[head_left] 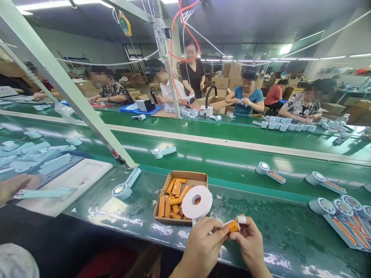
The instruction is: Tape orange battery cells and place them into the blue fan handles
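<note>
An orange cylindrical battery (232, 226) is held up between my two hands above the green bench. My left hand (206, 240) pinches its left end, with a bit of white material showing at the fingertips. My right hand (249, 243) grips the other end between thumb and fingers; a white wrap (241, 219) shows at its index fingertip. Just left of my hands, a roll of white tape (189, 204) leans on a cardboard box (193, 176). Several more orange batteries (171, 202) lie jumbled in that box.
Round-headed pale-blue parts with wires (343, 210) sit at the right. A similar blue part (121, 190) lies left of the box. More ride on the green conveyor (214, 166). A co-worker's hand (21, 185) is at far left beside a white board (84, 179). A slanted post (87, 104) crosses the left.
</note>
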`<state>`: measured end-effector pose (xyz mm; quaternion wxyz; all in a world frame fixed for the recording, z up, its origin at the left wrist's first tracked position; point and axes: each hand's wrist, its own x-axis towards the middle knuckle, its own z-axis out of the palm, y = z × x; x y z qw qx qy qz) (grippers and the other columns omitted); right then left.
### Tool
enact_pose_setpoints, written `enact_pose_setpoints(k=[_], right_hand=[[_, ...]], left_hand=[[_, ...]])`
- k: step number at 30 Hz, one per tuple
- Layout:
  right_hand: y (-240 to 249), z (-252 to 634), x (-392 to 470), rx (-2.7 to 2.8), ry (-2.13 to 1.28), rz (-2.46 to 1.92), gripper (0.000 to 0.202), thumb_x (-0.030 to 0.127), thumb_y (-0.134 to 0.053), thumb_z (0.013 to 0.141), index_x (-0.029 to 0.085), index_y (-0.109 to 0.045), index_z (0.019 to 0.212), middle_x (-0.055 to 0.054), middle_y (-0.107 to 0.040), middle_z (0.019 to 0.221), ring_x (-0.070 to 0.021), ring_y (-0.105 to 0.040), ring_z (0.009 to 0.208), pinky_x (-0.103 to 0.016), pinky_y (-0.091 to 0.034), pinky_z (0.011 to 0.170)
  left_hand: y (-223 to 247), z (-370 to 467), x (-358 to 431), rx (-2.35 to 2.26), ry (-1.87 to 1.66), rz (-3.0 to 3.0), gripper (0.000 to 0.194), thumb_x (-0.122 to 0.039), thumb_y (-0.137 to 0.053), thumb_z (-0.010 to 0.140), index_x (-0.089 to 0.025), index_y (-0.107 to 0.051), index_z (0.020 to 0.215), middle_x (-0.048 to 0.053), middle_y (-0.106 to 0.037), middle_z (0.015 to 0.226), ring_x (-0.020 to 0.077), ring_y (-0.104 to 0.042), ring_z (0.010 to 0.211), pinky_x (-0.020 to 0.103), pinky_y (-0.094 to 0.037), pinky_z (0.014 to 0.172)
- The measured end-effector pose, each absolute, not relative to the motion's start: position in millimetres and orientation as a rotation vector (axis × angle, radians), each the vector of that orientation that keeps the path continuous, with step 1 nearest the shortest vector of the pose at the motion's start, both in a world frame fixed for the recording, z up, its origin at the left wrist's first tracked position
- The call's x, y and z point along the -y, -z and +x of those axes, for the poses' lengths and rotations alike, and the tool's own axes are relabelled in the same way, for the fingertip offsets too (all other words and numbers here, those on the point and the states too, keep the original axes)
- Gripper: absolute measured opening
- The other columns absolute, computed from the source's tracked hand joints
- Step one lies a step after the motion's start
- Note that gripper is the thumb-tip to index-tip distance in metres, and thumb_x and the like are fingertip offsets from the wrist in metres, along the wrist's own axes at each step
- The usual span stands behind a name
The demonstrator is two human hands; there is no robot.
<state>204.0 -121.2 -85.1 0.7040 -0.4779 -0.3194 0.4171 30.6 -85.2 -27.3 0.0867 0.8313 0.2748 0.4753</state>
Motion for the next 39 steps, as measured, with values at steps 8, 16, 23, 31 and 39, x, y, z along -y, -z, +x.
enact_pose_setpoints(k=[8,16,23,31,39], right_hand=[[82.1,195.7,118.0,0.846,-0.911,-1.023,0.042,0.039,-0.105,0.063,0.023,-0.083,0.096,-0.004,-0.08,0.076,-0.0215,-0.077,0.062,-0.028,-0.067,0.059],[47.6,222.3,108.0,1.251,-0.797,-1.373,0.025,0.046,-0.084,0.086,0.022,-0.082,0.094,-0.005,-0.079,0.081,-0.0206,-0.077,0.071,-0.031,-0.068,0.068],[44.8,224.1,112.3,1.34,-0.78,-1.36,0.04,0.057,-0.077,0.095,0.023,-0.081,0.116,-0.006,-0.078,0.09,-0.0178,-0.073,0.072,-0.029,-0.062,0.068],[29.9,239.1,115.7,1.819,-0.62,-1.222,0.042,0.063,-0.078,0.096,0.021,-0.078,0.095,-0.003,-0.062,0.083,-0.0168,-0.06,0.075,-0.029,-0.053,0.068],[27.4,239.5,103.6,1.943,-0.499,-1.103,0.009,0.033,-0.079,0.099,0.025,-0.077,0.103,-0.004,-0.073,0.092,-0.0217,-0.065,0.091,-0.037,-0.057,0.084]], left_hand=[[25.8,33.0,84.8,-0.965,-1.487,2.411,0.025,-0.017,-0.046,0.113,-0.018,-0.067,0.1,0.006,-0.071,0.094,0.017,-0.066,0.083,0.03,-0.053,0.074],[-1.6,27.5,75.1,-0.735,-1.042,2.945,0.02,-0.011,-0.049,0.108,-0.017,-0.066,0.1,0.005,-0.068,0.08,0.0229,-0.059,0.07,0.04,-0.044,0.062],[-18.9,12.3,46.9,-0.604,-0.827,1.843,0.019,-0.032,-0.063,0.107,-0.022,-0.061,0.124,0.001,-0.068,0.092,0.016,-0.069,0.085,0.028,-0.056,0.078],[-10.0,28.5,46.9,-0.623,-0.715,1.422,0.026,-0.039,-0.075,0.098,-0.018,-0.068,0.113,0.006,-0.076,0.098,0.0144,-0.072,0.078,0.027,-0.063,0.075],[-31.1,25.8,44.7,-0.368,-0.674,2.16,0.045,-0.007,-0.057,0.103,-0.026,-0.066,0.142,0.007,-0.075,0.122,0.0197,-0.072,0.11,0.036,-0.062,0.099]])
